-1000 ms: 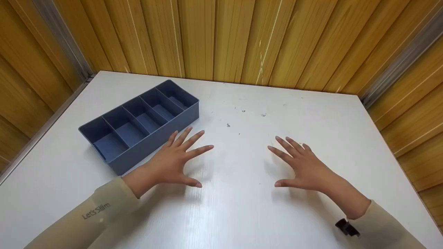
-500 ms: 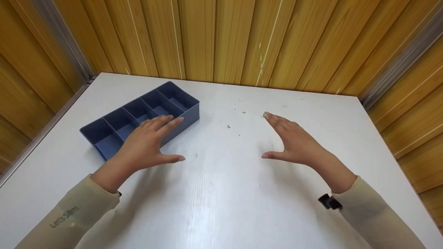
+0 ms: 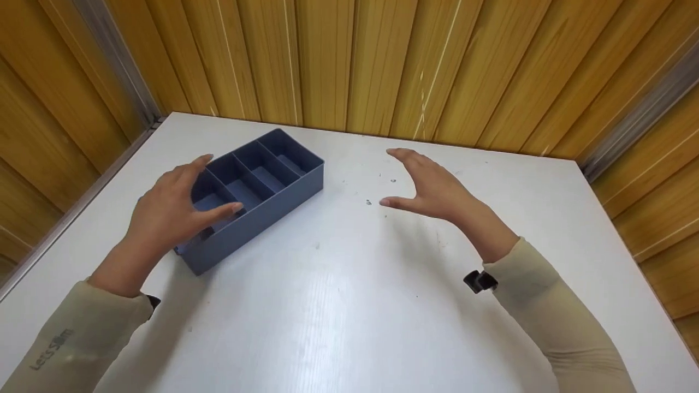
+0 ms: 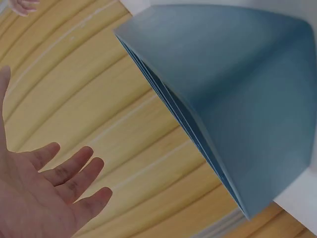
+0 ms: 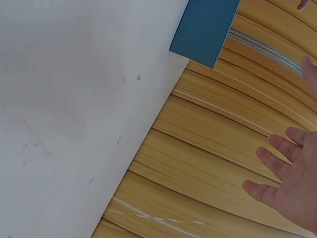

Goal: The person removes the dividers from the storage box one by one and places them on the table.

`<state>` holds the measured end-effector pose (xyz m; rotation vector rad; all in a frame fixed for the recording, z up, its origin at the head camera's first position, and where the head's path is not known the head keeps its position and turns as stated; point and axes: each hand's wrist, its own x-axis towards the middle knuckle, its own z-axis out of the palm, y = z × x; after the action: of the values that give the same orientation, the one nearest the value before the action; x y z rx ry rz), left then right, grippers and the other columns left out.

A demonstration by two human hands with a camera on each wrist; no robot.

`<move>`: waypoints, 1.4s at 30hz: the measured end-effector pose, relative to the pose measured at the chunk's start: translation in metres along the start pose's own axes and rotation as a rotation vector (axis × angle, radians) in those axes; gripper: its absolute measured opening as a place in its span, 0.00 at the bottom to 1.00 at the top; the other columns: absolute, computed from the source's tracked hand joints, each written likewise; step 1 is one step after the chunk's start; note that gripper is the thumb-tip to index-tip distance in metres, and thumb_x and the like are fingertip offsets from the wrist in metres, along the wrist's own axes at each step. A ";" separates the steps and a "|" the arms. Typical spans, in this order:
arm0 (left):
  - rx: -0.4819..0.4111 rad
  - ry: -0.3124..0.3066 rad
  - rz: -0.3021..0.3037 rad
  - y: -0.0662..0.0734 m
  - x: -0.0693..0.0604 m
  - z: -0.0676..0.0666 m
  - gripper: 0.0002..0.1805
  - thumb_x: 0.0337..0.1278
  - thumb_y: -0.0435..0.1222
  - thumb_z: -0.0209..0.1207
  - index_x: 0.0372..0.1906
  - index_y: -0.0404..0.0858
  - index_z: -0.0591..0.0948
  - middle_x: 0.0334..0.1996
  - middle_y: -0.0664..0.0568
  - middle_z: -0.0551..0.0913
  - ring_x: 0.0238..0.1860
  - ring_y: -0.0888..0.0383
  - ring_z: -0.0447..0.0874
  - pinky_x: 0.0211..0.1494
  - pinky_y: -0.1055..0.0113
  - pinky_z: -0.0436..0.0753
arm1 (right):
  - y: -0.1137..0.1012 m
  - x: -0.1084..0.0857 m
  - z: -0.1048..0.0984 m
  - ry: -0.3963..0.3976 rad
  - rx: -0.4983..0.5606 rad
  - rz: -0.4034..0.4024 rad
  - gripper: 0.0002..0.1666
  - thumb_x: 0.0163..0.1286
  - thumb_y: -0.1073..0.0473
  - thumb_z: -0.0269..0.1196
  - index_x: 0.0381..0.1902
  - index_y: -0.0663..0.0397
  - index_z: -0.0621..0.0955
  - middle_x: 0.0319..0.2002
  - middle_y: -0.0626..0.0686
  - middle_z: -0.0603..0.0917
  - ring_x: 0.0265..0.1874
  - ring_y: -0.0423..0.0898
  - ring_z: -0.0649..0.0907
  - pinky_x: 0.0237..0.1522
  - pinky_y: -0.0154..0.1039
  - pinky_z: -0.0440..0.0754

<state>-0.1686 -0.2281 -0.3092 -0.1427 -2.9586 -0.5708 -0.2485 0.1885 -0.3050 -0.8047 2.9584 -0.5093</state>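
Observation:
A blue-grey divided box (image 3: 256, 224) with several compartments stands at an angle on the white table, left of centre. Over its near-left end hovers my left hand (image 3: 169, 207), thumb spread from the fingers, hiding part of that end. The left wrist view shows this hand (image 4: 54, 198) apart from the box (image 4: 223, 99), holding nothing. Right of the box, above the far part of the table, my right hand (image 3: 434, 188) is raised with thumb and fingers apart. In the right wrist view its palm (image 5: 302, 188) is bare and the box (image 5: 205, 32) lies some way off.
The white table (image 3: 349, 305) carries small dark marks near its middle. Yellow wood-look panels (image 3: 377, 65) rise behind it and at both sides, with grey metal posts (image 3: 125, 60) in the corners. Black bands (image 3: 480, 281) show at the sleeve cuffs.
My left hand has moved left across the box to its near-left end. My right hand has gone farther forward and left. Both thumbs remain spread, and the box stays in place.

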 end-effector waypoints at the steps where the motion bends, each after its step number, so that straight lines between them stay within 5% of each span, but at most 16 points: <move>1: -0.011 0.000 -0.021 -0.004 0.001 0.000 0.56 0.57 0.66 0.62 0.81 0.42 0.54 0.76 0.29 0.63 0.74 0.28 0.61 0.65 0.28 0.70 | -0.002 0.005 0.000 0.004 0.007 0.006 0.57 0.67 0.35 0.67 0.81 0.54 0.55 0.81 0.57 0.61 0.80 0.59 0.62 0.79 0.59 0.61; 17: -0.112 0.034 -0.251 -0.063 0.005 0.009 0.43 0.70 0.61 0.52 0.68 0.26 0.65 0.58 0.25 0.77 0.54 0.31 0.78 0.46 0.43 0.79 | -0.028 0.084 0.017 -0.007 0.098 0.018 0.50 0.72 0.39 0.63 0.81 0.52 0.56 0.78 0.57 0.65 0.76 0.57 0.68 0.76 0.56 0.66; 25: -0.112 0.025 -0.284 -0.077 0.001 0.025 0.33 0.74 0.55 0.50 0.57 0.25 0.70 0.47 0.27 0.80 0.42 0.37 0.81 0.37 0.52 0.77 | -0.023 0.111 0.040 -0.029 0.147 0.047 0.45 0.76 0.41 0.58 0.81 0.52 0.56 0.79 0.57 0.65 0.77 0.56 0.68 0.77 0.55 0.65; 32: -0.113 0.048 -0.315 -0.085 0.000 0.020 0.27 0.75 0.53 0.48 0.46 0.29 0.71 0.31 0.39 0.79 0.29 0.48 0.76 0.27 0.63 0.68 | -0.031 0.137 0.055 -0.080 0.075 0.064 0.40 0.78 0.43 0.55 0.79 0.56 0.61 0.78 0.59 0.67 0.78 0.56 0.66 0.80 0.51 0.62; 42: -0.069 -0.104 -0.372 -0.098 -0.006 0.026 0.30 0.75 0.56 0.44 0.30 0.34 0.76 0.20 0.51 0.73 0.26 0.53 0.71 0.26 0.63 0.66 | -0.037 0.165 0.068 -0.090 0.097 0.139 0.33 0.80 0.46 0.54 0.75 0.57 0.68 0.72 0.60 0.76 0.73 0.57 0.74 0.75 0.51 0.69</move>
<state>-0.1763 -0.3091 -0.3698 0.3926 -3.0841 -0.7273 -0.3652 0.0558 -0.3484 -0.5912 2.8559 -0.5859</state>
